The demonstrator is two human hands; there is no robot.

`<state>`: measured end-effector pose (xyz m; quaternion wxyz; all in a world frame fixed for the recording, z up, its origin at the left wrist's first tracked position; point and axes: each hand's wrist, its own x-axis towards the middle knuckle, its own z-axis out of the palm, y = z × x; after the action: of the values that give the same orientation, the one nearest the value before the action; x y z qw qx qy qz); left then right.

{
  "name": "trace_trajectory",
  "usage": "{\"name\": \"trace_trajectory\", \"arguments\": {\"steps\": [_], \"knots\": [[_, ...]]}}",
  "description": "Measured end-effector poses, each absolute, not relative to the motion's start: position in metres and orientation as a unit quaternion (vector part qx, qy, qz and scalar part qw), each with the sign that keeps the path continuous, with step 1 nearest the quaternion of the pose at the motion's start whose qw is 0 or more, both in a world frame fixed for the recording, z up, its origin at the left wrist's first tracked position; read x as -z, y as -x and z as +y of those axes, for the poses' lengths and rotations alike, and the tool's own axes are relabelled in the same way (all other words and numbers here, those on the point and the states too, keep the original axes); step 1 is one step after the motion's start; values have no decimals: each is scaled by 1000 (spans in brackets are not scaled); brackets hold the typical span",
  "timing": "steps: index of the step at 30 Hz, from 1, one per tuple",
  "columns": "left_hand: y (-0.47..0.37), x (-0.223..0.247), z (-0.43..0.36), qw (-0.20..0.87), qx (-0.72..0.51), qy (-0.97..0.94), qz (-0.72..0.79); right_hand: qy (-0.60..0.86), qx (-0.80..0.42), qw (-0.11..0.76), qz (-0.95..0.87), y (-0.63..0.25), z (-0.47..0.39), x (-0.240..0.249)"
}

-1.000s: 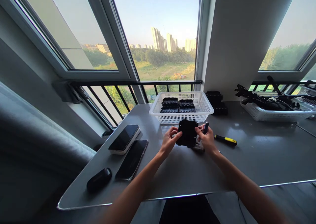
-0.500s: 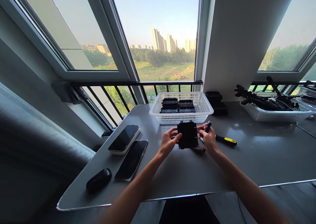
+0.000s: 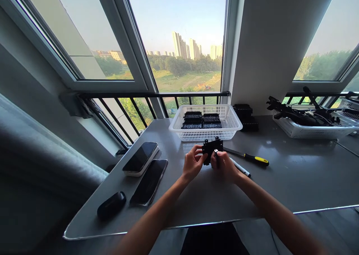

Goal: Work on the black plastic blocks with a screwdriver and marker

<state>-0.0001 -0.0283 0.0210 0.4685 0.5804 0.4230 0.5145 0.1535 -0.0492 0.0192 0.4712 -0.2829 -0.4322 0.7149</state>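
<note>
Inward swings the right hand (image 3: 226, 167), curled round a dark stick (image 3: 216, 155), meeting the black plate (image 3: 208, 148) the left hand (image 3: 193, 163) pinches, lower centre!

Blk panel (image 3: 208, 149) part-hidden
R hand (image 3: 224, 166) blocks lower R, btm of dark tool (image 3: 216, 155); curtain (image 3: 53, 157) cut @ L edge

A: What does your left hand (image 3: 193, 163) have?
B: You're pinching a flat black panel (image 3: 208, 148) by its left side, tilted above the counter (image 3: 294, 176), small tabs poking up along its top.
A: And your right hand (image 3: 227, 168)?
B: You're gripping a slim dark stick (image 3: 217, 158), shiny end up, in front of the panel; whether they touch is hidden.
</note>
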Motion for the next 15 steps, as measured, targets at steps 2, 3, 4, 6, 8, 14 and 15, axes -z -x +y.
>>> {"name": "trace_trajectory", "arguments": {"steps": [2,3,4,6,8,14,15], "knots": [[-1,-20,-29,463,-513,-589,419,278,-730,463,-419,-153,-50,-20],[-1,-20,-30,459,-511,-594,418,277,-736,461,-411,-153,-50,-21],[-2,-20,-31,456,-509,-599,417,277,-742,459,-403,-153,-50,-22],[-3,-21,-33,450,-508,-606,415,282,-753,455,-384,-153,-49,-23],[-4,-23,-35,446,-508,-611,412,294,-759,449,-369,-154,-48,-23],[-7,-26,-39,443,-509,-622,397,325,-755,441,-361,-155,-47,-21],[-7,-26,-39,441,-509,-624,395,326,-755,440,-360,-155,-47,-21]]}}
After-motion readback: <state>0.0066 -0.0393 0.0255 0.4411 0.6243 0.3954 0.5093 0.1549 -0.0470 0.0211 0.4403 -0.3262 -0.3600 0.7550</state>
